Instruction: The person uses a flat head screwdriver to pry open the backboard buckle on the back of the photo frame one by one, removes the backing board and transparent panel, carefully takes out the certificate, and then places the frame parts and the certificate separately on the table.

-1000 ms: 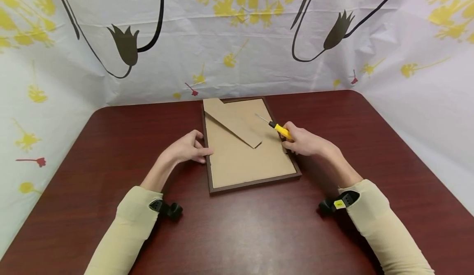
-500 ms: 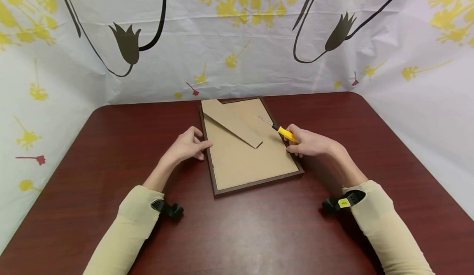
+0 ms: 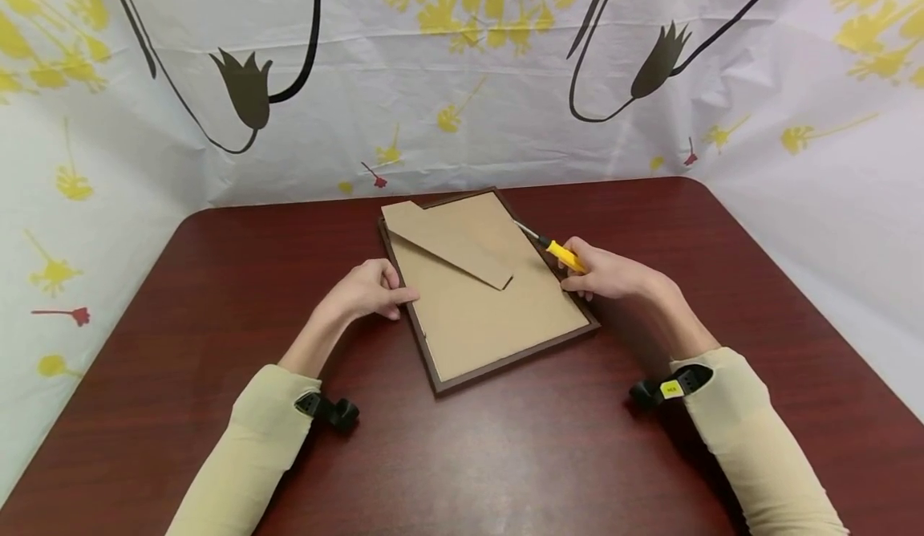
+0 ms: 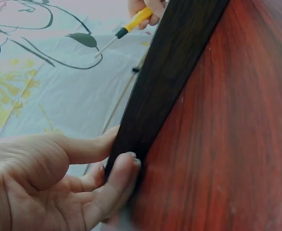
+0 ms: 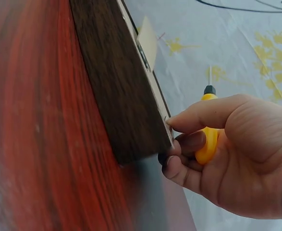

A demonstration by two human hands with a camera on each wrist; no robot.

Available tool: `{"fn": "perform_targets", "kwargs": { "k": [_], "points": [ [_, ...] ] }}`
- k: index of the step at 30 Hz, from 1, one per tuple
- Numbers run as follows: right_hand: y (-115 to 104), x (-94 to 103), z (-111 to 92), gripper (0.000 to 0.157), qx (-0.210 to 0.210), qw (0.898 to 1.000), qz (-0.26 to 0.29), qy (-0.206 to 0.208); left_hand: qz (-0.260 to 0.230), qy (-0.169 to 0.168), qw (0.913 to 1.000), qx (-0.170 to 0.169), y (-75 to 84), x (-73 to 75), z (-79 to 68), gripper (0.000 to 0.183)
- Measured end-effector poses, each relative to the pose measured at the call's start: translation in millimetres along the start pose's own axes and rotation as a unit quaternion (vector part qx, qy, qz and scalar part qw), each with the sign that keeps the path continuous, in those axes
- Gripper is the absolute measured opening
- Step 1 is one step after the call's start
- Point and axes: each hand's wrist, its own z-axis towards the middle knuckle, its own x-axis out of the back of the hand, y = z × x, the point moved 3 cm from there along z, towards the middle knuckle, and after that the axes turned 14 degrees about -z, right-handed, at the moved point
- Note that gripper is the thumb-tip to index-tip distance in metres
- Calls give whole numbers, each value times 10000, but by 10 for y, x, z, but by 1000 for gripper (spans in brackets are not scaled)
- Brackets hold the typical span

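Note:
A dark brown picture frame [image 3: 518, 358] lies back side up on the table, turned askew. Its tan backing board [image 3: 491, 323] carries a folding stand flap [image 3: 455, 241] slanting across it. My left hand [image 3: 366, 290] grips the frame's left side, thumb over the rim and fingers against the outer edge; the left wrist view shows this pinch on the dark side rail [image 4: 165, 67]. My right hand [image 3: 609, 273] holds a yellow-handled screwdriver [image 3: 567, 257], shaft pointing away to the far left. The same hand's thumb and fingertips touch the frame's right side [image 5: 116, 77].
The frame sits on a reddish-brown wooden table [image 3: 476, 464]. A white cloth [image 3: 505, 135] with yellow flower prints hangs behind and at both sides. Black wrist cameras [image 3: 339, 414] are strapped at both sleeves.
The picture frame has turned counterclockwise: its near end shifted right, its far end left. The screwdriver has moved slightly right with my right hand. My left hand keeps its hold.

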Motion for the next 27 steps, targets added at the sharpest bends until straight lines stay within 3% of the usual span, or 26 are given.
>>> {"fn": "perform_targets", "kwargs": {
  "k": [4, 10, 16, 23, 27],
  "points": [
    [77, 32, -21, 36, -3, 9999, 25, 123, 307, -50, 9995, 53, 18, -35, -19, 36],
    [134, 53, -29, 38, 13, 9997, 236, -8, -88, 281, 9986, -440, 11, 2, 4, 29],
    [126, 54, -45, 46, 37, 9993, 115, -361, -198, 199, 9968, -755, -11, 24, 30, 31],
    [138, 79, -64, 43, -92, 9994, 22, -345, -207, -78, 9966, -798, -36, 31, 51, 26],
    [208, 126, -79, 37, -257, 9990, -363, 95, -368, -658, 9954, -592, -10, 2, 20, 27]
  ]
}}
